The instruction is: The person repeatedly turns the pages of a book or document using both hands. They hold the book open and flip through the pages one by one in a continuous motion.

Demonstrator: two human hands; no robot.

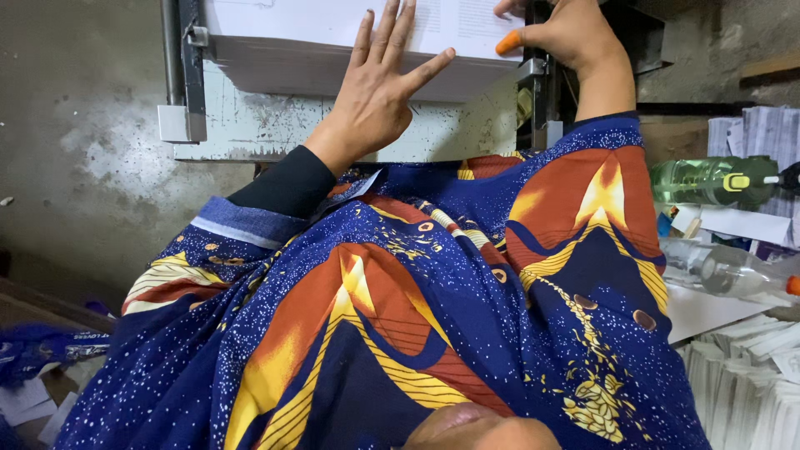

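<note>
A thick stack of white printed paper [333, 33] lies on a worn grey machine table [250, 125] at the top of the head view. My left hand [379, 87] rests flat on the stack's near edge with its fingers spread. My right hand [562, 33], an orange rubber cap on its thumb, grips the right corner of the stack next to a dark metal post [533, 83]. My patterned blue, orange and yellow garment [433, 300] fills the lower frame.
A green plastic bottle [708, 179] and a clear bottle with an orange cap [733, 271] lie at the right among bundles of white paper [742, 375]. A metal rail [179, 67] stands left of the stack. Bare concrete floor [75, 142] lies at left.
</note>
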